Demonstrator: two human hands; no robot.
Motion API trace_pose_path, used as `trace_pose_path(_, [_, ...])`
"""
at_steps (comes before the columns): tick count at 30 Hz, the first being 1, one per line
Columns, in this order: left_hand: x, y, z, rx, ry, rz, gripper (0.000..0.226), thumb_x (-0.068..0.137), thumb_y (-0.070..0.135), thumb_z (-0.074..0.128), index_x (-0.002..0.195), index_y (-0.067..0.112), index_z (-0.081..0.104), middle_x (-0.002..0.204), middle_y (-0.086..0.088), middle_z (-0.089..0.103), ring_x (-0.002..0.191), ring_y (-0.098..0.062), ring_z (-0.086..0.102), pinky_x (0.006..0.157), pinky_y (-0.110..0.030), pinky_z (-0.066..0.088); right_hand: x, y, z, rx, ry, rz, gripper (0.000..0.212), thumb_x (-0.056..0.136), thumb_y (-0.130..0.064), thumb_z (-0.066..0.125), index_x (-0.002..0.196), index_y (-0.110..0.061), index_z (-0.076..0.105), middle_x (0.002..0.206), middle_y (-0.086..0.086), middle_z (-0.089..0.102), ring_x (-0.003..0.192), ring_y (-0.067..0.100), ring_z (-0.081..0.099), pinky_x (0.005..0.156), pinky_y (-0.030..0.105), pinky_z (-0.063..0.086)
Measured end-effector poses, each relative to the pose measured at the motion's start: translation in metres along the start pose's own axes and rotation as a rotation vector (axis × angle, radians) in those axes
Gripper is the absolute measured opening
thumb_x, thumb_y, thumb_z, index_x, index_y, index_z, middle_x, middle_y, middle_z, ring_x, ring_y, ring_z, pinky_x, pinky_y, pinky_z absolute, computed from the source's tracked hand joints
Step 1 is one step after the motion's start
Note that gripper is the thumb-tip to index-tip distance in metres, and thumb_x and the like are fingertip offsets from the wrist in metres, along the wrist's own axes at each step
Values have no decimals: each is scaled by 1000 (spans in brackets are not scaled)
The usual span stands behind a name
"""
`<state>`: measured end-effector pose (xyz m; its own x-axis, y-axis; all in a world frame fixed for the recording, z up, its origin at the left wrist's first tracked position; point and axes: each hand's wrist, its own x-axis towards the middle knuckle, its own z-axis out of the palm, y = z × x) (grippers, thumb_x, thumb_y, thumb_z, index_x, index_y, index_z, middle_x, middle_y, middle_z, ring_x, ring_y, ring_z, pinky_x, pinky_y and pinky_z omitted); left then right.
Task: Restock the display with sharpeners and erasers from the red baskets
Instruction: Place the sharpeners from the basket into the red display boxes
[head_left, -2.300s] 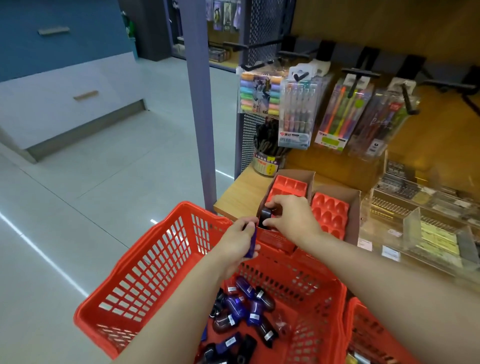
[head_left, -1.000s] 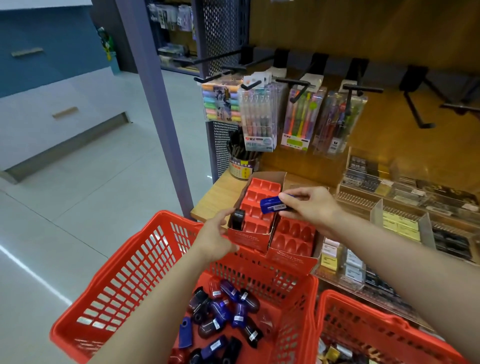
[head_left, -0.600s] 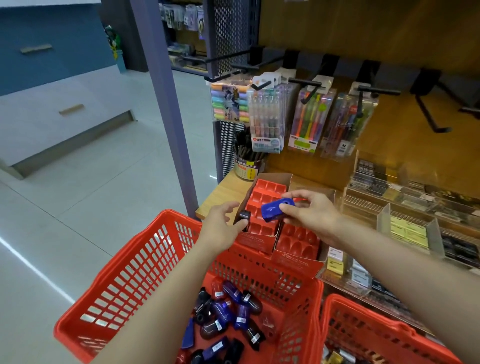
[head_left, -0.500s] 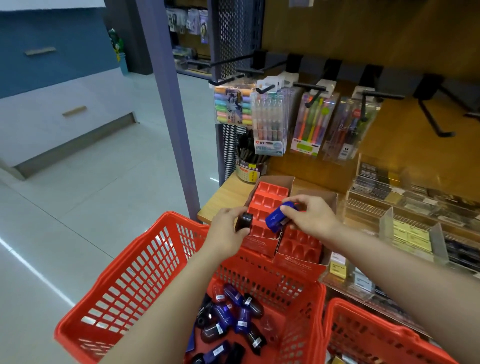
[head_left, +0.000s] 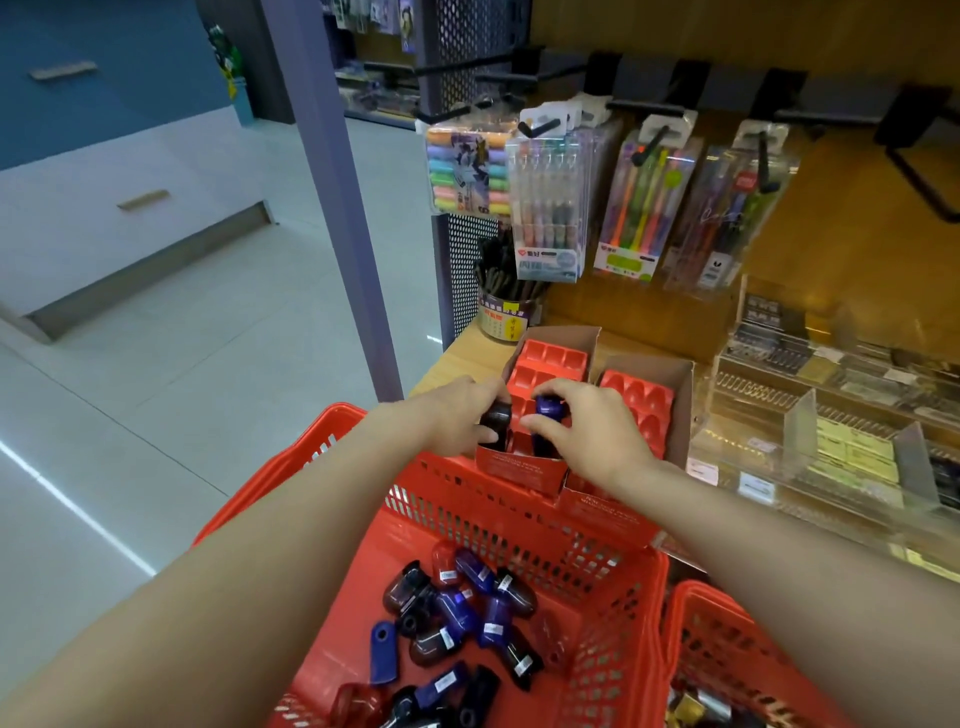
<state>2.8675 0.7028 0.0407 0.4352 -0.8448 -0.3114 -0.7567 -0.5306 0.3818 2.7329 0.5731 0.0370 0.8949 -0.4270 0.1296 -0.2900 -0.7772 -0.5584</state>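
Two red display trays stand side by side in cardboard boxes on the wooden shelf: the left tray (head_left: 551, 364) and the right tray (head_left: 644, 402). My left hand (head_left: 457, 415) grips a black sharpener (head_left: 496, 415) standing in the left tray's front row. My right hand (head_left: 587, 431) pinches a blue sharpener (head_left: 546, 410) upright in the same row, beside the black one. Below, a red basket (head_left: 519, 519) holds several loose sharpeners (head_left: 462, 618) in blue, black and dark red.
A second red basket (head_left: 727, 644) sits at the lower right. Clear acrylic bins (head_left: 831, 415) of stationery fill the shelf to the right. Pen packs (head_left: 550, 208) hang on hooks above, a pencil can (head_left: 506, 317) stands behind the trays, and a grey pillar (head_left: 337, 197) rises at left.
My right hand brought the blue sharpener down from above the trays into the left tray's front row. My left hand closed on the black sharpener standing there.
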Motion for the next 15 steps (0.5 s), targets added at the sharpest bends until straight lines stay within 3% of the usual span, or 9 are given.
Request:
trace_pose_path(3, [-5, -8, 5, -145, 47, 51, 41, 92, 19, 67, 127, 17, 44, 129, -8, 55, 127, -18, 48, 102, -33, 40, -3, 2, -2, 30, -5, 13, 38, 85, -36, 74, 117, -18, 67, 112, -2, 69, 104, 17, 62, 88, 23, 44])
trace_pose_path(5, [-10, -11, 8, -273, 91, 69, 34, 91, 19, 68, 118, 21, 47, 126, 0, 60, 123, -8, 48, 97, -26, 40, -5, 5, -4, 51, -19, 16, 38, 86, -35, 73, 119, -18, 65, 113, -1, 68, 105, 16, 61, 90, 25, 46])
trace_pose_path(8, [-15, -9, 6, -577, 229, 95, 24, 91, 18, 69, 105, 23, 50, 110, 2, 68, 104, -14, 64, 91, -32, 51, -8, 8, -9, 54, -45, 10, 37, 88, -33, 71, 121, -17, 63, 114, 1, 67, 104, 17, 60, 90, 26, 47])
trace_pose_path(10, [-15, -2, 1, -739, 339, 76, 25, 90, 21, 70, 108, 24, 54, 99, 4, 70, 96, -13, 69, 88, -29, 55, -9, 8, -12, 41, -64, 5, 37, 89, -31, 70, 122, -17, 62, 116, 2, 67, 105, 18, 61, 91, 28, 49])
trace_pose_path(13, [-13, 8, 0, -821, 330, -10, 32, 90, 28, 70, 119, 28, 58, 89, -5, 64, 81, -19, 72, 77, -28, 59, -8, 5, -15, 19, -77, -12, 37, 90, -28, 70, 124, -17, 63, 118, 3, 67, 107, 19, 61, 94, 31, 50])
trace_pose_path(15, [-12, 9, 3, -762, 309, -129, 30, 87, 35, 72, 112, 23, 61, 90, -12, 64, 78, -23, 74, 84, -41, 59, -9, 3, -16, 30, -68, -14, 35, 91, -25, 69, 125, -18, 63, 120, 2, 67, 111, 19, 61, 96, 29, 49])
